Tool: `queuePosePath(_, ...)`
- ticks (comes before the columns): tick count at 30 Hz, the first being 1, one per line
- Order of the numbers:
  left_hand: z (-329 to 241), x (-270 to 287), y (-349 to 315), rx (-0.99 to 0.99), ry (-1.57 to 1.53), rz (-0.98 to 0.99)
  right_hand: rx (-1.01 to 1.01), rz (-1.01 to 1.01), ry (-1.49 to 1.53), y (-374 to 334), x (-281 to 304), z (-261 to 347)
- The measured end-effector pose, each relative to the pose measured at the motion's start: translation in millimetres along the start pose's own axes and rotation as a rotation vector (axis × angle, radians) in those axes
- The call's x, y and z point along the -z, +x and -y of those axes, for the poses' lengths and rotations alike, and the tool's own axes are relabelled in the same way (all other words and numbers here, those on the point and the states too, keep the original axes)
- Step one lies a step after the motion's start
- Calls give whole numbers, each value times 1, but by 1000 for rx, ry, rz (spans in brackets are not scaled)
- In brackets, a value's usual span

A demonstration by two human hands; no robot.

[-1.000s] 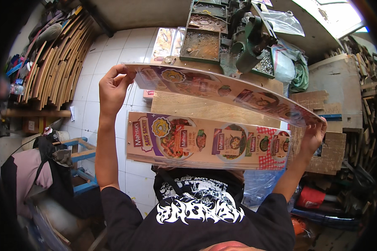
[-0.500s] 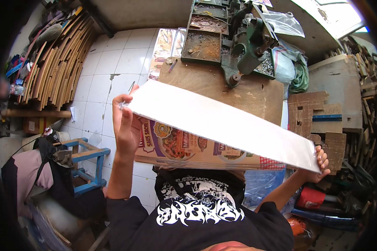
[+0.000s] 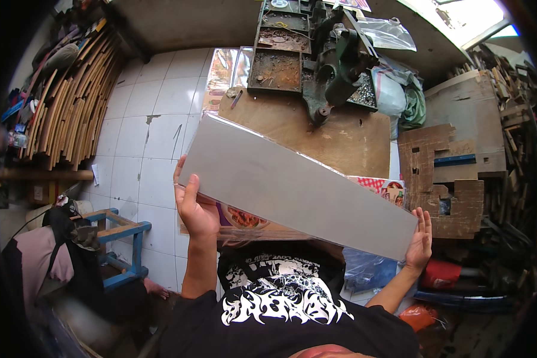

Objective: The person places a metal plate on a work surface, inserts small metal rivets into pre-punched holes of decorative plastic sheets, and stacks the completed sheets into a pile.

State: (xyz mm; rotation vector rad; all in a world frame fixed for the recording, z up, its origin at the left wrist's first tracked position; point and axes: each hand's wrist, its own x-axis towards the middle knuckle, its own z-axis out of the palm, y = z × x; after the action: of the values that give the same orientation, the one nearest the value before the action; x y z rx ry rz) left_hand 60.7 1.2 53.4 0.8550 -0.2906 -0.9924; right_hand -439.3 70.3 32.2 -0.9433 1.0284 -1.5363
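A long, flat, pale grey sheet (image 3: 292, 185) with shiny edges is held up slantwise in front of me, its left end farther away than its right. My left hand (image 3: 198, 209) grips the left end, the thumb lying on the upper face and the other fingers at the edge and behind. At the opposite end my right hand (image 3: 420, 241) holds the short edge, fingertips up along it. Beneath the sheet lies printed cardboard (image 3: 268, 230) with food pictures, partly covered. Behind it is a brown wooden board (image 3: 334, 143).
Beyond the board stand a dark green machine (image 3: 340, 71) and a compartment tray (image 3: 274, 70) of small metal parts. Wooden strips (image 3: 71, 101) lean at the left, near a blue stool frame (image 3: 134, 256) and a seated person (image 3: 42, 250). Cut brown boards (image 3: 441, 179) stand at the right.
The sheet has tilted so more of its broad face shows, now grey rather than bright white. My right hand has moved left; my left hand has shifted slightly right and nearer me.
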Motion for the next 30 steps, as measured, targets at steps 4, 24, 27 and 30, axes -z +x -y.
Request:
queuePosePath(4, 8, 25, 1, 170, 3, 142, 24, -75, 74, -2, 3, -10)
queuePosePath(24, 26, 20, 10, 294, 123, 158, -67, -184, 39, 9, 13, -33)
queuePosePath(27, 27, 24, 11, 284, 140, 154, -84, -260, -96, 20, 15, -34)
queuePosePath(30, 29, 19, 10, 270, 152, 156, 11, -377, -557, 49, -1, -26)
